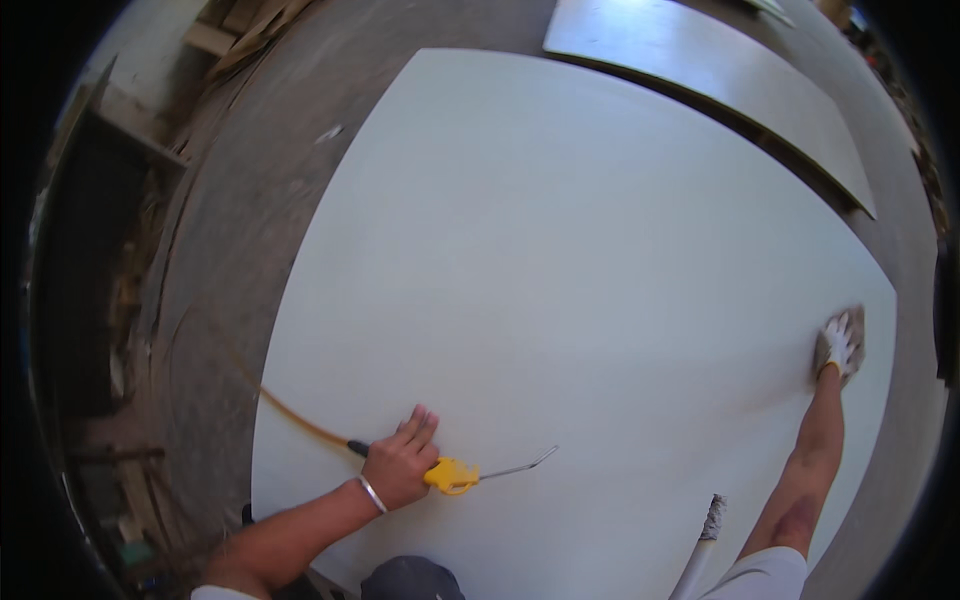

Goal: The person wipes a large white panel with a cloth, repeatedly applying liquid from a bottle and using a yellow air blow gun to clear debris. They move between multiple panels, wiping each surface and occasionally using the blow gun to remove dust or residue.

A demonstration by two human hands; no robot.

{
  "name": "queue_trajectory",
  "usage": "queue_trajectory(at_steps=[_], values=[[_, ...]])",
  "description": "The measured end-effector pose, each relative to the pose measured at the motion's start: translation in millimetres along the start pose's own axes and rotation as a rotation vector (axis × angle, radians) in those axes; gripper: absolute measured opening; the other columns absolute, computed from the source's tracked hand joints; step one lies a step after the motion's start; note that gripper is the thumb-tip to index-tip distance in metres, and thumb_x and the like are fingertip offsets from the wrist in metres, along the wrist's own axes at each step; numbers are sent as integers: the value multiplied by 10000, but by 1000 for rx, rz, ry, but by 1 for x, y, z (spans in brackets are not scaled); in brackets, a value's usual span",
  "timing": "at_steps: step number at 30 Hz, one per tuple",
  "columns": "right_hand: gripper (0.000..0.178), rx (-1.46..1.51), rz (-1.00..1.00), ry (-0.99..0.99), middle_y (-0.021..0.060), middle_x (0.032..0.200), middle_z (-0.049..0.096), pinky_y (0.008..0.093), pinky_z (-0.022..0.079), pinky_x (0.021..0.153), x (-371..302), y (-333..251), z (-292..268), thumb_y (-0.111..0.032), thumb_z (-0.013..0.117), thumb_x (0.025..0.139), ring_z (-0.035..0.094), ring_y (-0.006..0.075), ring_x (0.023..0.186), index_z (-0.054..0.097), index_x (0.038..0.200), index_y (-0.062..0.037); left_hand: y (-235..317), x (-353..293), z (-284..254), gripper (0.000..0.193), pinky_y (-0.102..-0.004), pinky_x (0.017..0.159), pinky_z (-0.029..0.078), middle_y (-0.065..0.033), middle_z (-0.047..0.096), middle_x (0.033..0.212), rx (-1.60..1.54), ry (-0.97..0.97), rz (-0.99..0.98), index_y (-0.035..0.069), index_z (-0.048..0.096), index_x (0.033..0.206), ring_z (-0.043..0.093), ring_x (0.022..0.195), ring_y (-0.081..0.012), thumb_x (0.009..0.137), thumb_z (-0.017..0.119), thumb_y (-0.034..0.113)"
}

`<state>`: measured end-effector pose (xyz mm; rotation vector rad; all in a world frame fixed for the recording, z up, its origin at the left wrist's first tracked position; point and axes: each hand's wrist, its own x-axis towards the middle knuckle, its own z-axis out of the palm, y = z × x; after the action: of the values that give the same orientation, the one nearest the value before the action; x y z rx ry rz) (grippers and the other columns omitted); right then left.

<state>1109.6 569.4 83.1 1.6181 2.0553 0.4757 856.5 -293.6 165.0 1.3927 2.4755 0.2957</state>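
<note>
A large white panel [560,280] lies flat in front of me. Over its near left part, my left hand [402,468] grips a yellow air blow gun [453,476], with some fingers stretched out past the handle. The gun's thin bent metal nozzle [515,468] points right, and an orange-brown hose [300,422] runs from its back off the panel's left edge. Far out by the right edge, my right hand [838,345] wears a white glove and presses a grey-brown cloth or pad [856,325] against the surface, fingers spread over it.
Another pale panel [710,80] lies beyond the far edge. A white tube with a frayed grey end [712,517] sticks up at the lower right. Below my left hand shows a dark rounded thing [410,580]. Cardboard [235,35] and dark clutter [85,270] stand at the left.
</note>
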Motion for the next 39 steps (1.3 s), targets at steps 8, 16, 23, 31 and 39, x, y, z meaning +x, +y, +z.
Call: queue_trajectory(at_steps=[8, 16, 23, 31, 39], values=[[648, 42, -413, 295, 16, 1771, 150, 623, 36, 1271, -152, -298, -218, -531, 250, 1080, 147, 350, 1620, 145, 1691, -345, 6, 3, 1, 136, -593, 1038, 527, -362, 588, 1400, 66, 30, 41, 29, 640, 884, 507, 1395, -528, 843, 685, 151], [584, 298, -1106, 545, 59, 1715, 325, 601, 63, 1286, -437, -552, -347, -445, 428, 1055, 213, 324, 1605, 398, 1621, -305, 16, 0, 23, 208, -624, 1138, 404, -374, 509, 1488, 72, -83, -14, 14, 662, 1014, 383, 1485, -532, 950, 570, 189], [616, 414, -2046, 547, 131, 1601, 459, 583, 176, 1285, -640, -473, -316, -293, 639, 883, 332, 361, 1533, 563, 1484, -184, -9, 14, 9, 274, -470, 1129, 421, -228, 563, 1497, -113, -50, 15, 21, 745, 1091, 447, 1462, -359, 931, 584, 175], [729, 425, -1138, 379, 144, 1715, 284, 504, 58, 1317, -560, -347, -210, -225, 579, 927, 160, 384, 1602, 382, 1626, -170, -124, -121, -72, 76, -457, 706, 566, -72, 729, 918, -33, -277, -239, 144, 727, 850, 709, 938, -278, 825, 655, 143], [685, 330, -178, 119, 72, 1759, 175, 603, 68, 1279, -528, -320, -187, -514, 230, 1072, 164, 369, 1602, 174, 1692, -229, -224, -336, -120, 94, -448, 729, 541, -82, 724, 865, -65, 94, -785, 120, 711, 856, 715, 847, -319, 766, 736, 124]])
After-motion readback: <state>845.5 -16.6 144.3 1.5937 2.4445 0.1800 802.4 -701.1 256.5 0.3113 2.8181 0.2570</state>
